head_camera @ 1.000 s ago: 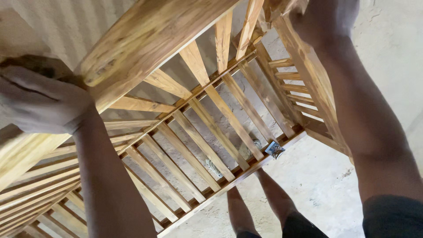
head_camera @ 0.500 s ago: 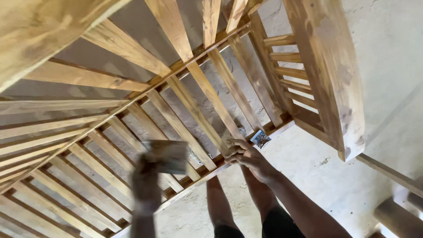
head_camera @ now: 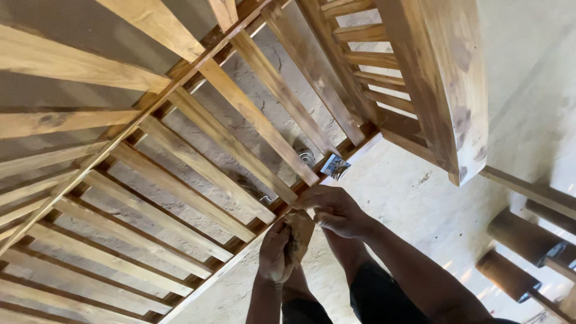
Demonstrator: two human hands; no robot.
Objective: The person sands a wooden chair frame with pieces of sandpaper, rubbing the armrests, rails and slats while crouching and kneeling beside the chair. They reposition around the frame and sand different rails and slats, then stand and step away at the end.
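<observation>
Both hands meet at the 6 o'clock rail of the slatted wooden frame, left hand and right hand pinching a brownish sanding pad, likely repositioning it before rubbing.

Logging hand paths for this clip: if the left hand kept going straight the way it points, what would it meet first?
Probably the bottom rail of the slatted wooden frame, just beyond the left hand; depth is unclear.

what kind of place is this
Most likely a woodworking or furniture workshop. A large slatted wooden frame of unfinished timber stands on a bare concrete floor, with more wooden pieces lying at the right. The left hand and right hand meet at the frame's lower rail.
</observation>
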